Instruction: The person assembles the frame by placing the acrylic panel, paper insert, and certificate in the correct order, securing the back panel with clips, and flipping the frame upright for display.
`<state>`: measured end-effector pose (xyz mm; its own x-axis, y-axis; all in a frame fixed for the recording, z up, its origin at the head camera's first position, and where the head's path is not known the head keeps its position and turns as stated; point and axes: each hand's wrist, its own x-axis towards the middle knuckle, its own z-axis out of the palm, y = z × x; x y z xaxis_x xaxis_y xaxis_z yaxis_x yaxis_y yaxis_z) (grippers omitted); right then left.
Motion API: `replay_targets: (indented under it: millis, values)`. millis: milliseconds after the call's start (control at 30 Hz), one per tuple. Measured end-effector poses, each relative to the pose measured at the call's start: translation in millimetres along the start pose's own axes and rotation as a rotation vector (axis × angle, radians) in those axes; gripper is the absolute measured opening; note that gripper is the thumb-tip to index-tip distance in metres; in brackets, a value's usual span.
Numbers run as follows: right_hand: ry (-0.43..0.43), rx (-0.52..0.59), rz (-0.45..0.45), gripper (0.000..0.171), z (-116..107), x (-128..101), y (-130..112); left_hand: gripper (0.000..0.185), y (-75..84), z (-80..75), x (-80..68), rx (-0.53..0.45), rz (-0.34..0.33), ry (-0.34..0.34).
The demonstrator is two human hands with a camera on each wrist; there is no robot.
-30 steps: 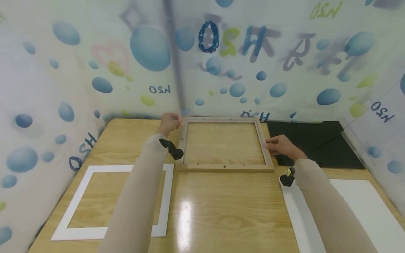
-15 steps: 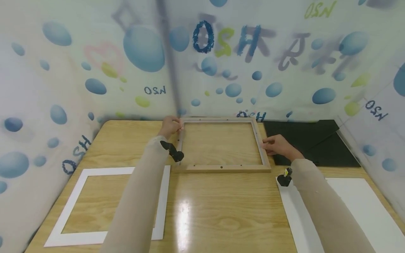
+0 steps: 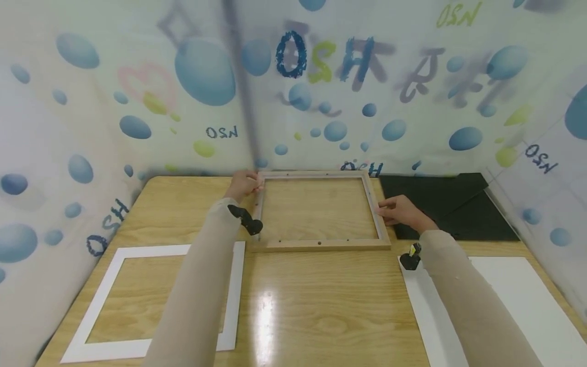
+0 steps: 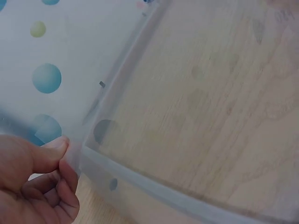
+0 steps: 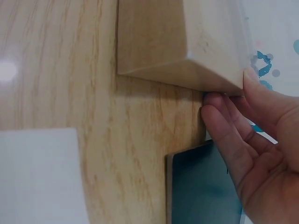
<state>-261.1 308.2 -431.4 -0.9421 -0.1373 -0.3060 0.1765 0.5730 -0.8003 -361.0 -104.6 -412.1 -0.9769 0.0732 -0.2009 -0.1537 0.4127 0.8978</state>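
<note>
A wooden picture frame (image 3: 321,245) lies near the back edge of the table. Its inside shows the table's wood grain, and a clear sheet (image 4: 196,98) appears to cover it in the left wrist view. My left hand (image 3: 243,185) pinches a see-through corner between thumb and curled forefinger, beside the frame's far left corner. On the opposite side, my right hand (image 3: 401,211) holds the frame's right side, thumb at its upper edge and fingers against the outer face. The right wrist view shows that thumb and those fingers (image 5: 219,121) at the wooden edge.
A white mat border (image 3: 114,351) lies at left, partly under my left sleeve. To the right sits a black panel (image 3: 445,204), with a white board (image 3: 518,295) in front of it, partly covered by my right sleeve. A patterned curtain (image 3: 321,76) rises behind the table (image 3: 316,306).
My left hand has come down slightly toward the frame's far left corner. My right hand stays at the frame's right side. The head view has shifted a little.
</note>
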Motion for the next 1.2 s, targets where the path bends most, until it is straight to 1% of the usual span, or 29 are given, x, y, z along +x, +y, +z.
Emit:
replay_targets:
  millis: [133,333,400,633,833,967,1067,1200]
  values:
    - [0.002,-0.006,0.002,0.048,1,1,1,0.019,-0.3,-3.5,0.3,-0.011,-0.008,-0.022]
    - [0.006,-0.008,-0.005,0.047,0,2,4,0.017,1.2,-6.2,1.6,-0.025,-0.077,-0.038]
    - [0.007,-0.007,-0.008,0.047,0,2,4,0.017,2.4,-7.2,0.8,-0.031,-0.088,-0.042]
    - [0.002,-0.019,0.001,0.049,0,2,3,0.018,3.7,-8.1,0.2,-0.041,-0.092,-0.047]
    - [-0.002,-0.006,-0.010,0.049,0,-1,1,0.020,-1.9,-1.5,6.6,-0.011,-0.088,-0.047]
    - [0.000,-0.007,-0.012,0.049,0,0,3,0.021,-1.6,3.0,7.8,-0.009,-0.080,-0.052]
    - [0.002,-0.009,-0.011,0.049,0,2,5,0.021,0.2,5.7,7.0,-0.001,-0.082,-0.043]
    - [0.003,-0.017,-0.015,0.050,-1,3,6,0.021,2.3,8.8,6.3,0.032,-0.080,-0.021]
